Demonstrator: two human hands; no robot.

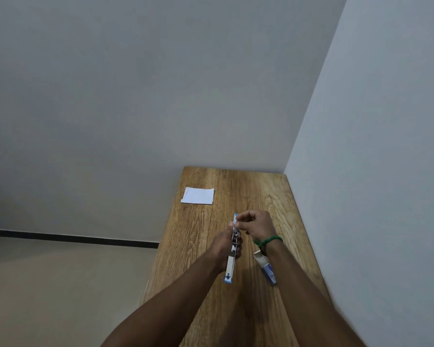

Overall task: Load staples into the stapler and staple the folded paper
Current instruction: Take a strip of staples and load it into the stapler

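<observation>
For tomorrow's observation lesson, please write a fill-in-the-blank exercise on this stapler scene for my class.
The left hand grips the opened blue and silver metal stapler over the brown ____ table.
The right hand, pinching at the stapler's far end, wears a ____ braided wristband.
The folded white paper lies near the table's ____ edge.
The small white and blue cardboard box lies beside the ____ forearm.
Missing words: wooden; green; left; right.

Dim, even, greyish light lies over the plain pale walls (135, 96) and the brown wood-grain tabletop (261, 189), shadows soft, the wide lens slanting lines and smearing the lower edge.
</observation>
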